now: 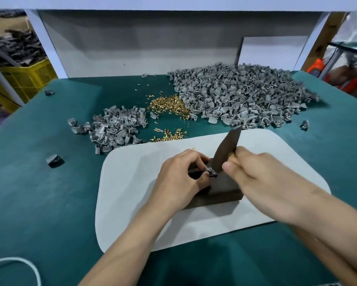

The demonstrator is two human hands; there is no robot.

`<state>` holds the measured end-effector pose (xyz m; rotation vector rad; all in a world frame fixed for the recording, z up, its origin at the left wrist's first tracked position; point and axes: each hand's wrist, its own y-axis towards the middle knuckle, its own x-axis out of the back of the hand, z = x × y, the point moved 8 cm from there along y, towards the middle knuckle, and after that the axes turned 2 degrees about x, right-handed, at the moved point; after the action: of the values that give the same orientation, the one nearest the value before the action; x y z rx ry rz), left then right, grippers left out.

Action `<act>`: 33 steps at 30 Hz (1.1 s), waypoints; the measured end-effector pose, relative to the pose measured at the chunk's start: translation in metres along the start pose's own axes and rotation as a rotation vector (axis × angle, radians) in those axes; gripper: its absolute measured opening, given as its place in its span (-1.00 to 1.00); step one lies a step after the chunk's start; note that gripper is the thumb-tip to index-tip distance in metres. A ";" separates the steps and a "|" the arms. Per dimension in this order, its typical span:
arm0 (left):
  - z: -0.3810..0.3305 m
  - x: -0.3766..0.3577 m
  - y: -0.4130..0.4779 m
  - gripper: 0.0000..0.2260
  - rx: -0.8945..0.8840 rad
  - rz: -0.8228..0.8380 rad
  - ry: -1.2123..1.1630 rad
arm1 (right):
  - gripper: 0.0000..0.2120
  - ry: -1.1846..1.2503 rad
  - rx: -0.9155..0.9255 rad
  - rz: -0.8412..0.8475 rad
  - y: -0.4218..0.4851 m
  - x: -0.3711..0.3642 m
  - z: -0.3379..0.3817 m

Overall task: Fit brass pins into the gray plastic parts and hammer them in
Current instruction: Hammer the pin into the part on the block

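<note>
My left hand (181, 174) pinches a small gray plastic part (211, 172) against the top of a dark block (218, 190) on the white mat (132, 193). My right hand (253, 172) grips a flat dark metal bar (227, 147), used as a hammer, whose lower end is right beside the part. A few brass pins (231, 155) peek out between the right fingers. Loose brass pins (169, 104) lie in a heap behind the mat. A big pile of gray parts (239, 93) sits back right, and a smaller pile (115, 126) back left.
The green table (39, 193) carries a few stray gray parts (54, 160) at the left and one (304, 124) at the right. More pins (171, 136) lie at the mat's far edge. A white cord (14, 263) loops at the near left corner. A yellow crate (27, 77) stands beyond the left edge.
</note>
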<state>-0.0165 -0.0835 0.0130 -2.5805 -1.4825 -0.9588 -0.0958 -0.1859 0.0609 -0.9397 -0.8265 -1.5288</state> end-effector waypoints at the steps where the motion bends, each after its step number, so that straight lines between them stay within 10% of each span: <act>1: 0.000 0.001 0.000 -0.74 0.004 -0.011 0.007 | -0.74 0.034 0.028 -0.079 0.000 0.011 0.003; 14: 0.000 0.001 -0.001 -0.80 -0.015 -0.021 0.029 | -0.77 -0.064 -0.070 0.024 0.003 -0.009 -0.006; 21: 0.003 0.002 -0.003 -0.81 0.049 -0.018 -0.031 | -0.74 0.564 -0.201 -0.256 0.046 0.010 -0.059; 27: 0.006 0.007 -0.007 -0.87 0.139 0.059 -0.076 | -0.73 1.143 -0.523 -0.016 0.071 -0.052 -0.115; 33: -0.015 0.026 0.002 -0.94 0.195 0.048 -0.021 | -0.78 1.039 -0.405 0.000 0.074 -0.052 -0.119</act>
<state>-0.0129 -0.0684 0.0391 -2.4826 -1.4325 -0.7431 -0.0339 -0.2805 -0.0376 -0.2926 0.2330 -1.9092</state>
